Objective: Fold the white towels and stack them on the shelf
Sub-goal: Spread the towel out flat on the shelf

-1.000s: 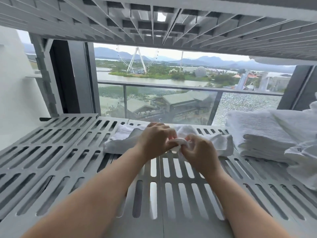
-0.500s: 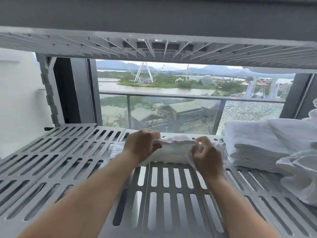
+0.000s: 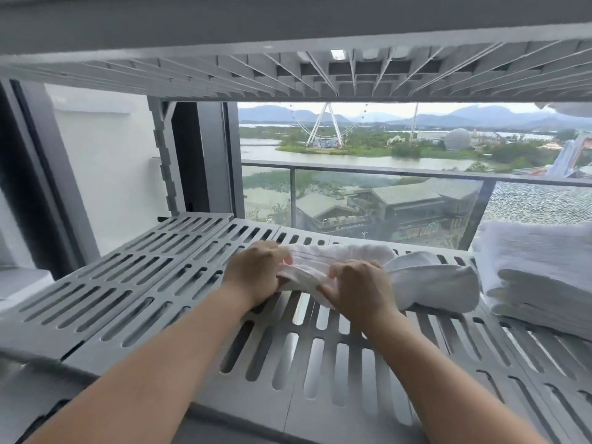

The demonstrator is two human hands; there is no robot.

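The shelf [image 3: 166, 283] looks like matt grey plastic, moulded smooth with slotted openings. The towel [image 3: 426, 280] on it is soft white cloth, faintly ribbed at one edge. The stack of towels [image 3: 538, 267] shows a thicker, nubby terry pile. The balcony panel [image 3: 384, 203] is glossy glass.

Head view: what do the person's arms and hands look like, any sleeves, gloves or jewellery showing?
The left forearm and right forearm are bare down to the frame's bottom edge, with no sleeve in view. The left hand and right hand are ungloved. No watch or bracelet shows at either wrist, and no ring on the visible finger parts; the fingertips are hidden.
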